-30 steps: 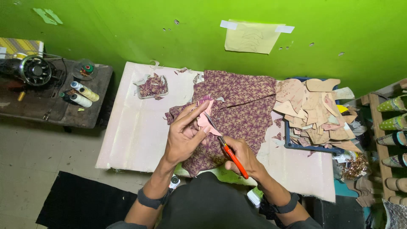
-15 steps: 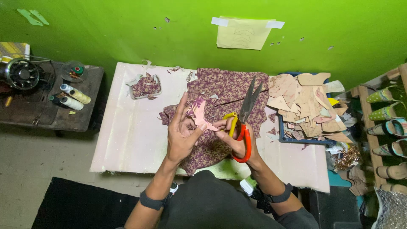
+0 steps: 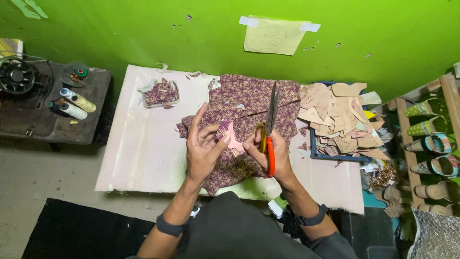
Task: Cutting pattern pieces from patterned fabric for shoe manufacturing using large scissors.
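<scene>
My left hand (image 3: 203, 148) pinches a small cut piece of patterned fabric (image 3: 229, 135), pink on its back, over the middle of the table. My right hand (image 3: 270, 156) touches the same piece with its fingertips and also holds orange-handled scissors (image 3: 270, 128), whose shut blades point up and away from me. Under both hands lies a large maroon patterned cloth (image 3: 249, 103), spread on the pale pink board table (image 3: 143, 144).
A clear tray of fabric scraps (image 3: 161, 93) sits at the table's back left. A heap of tan cut pattern pieces (image 3: 341, 115) fills a blue tray at right. Thread spools (image 3: 74, 103) and a sewing machine (image 3: 19, 76) rest on the dark left bench. Shoes (image 3: 433, 139) line a right rack.
The scissors swung from pointing down toward me to upright, blades shut. My right hand rose to meet the left at the small fabric piece.
</scene>
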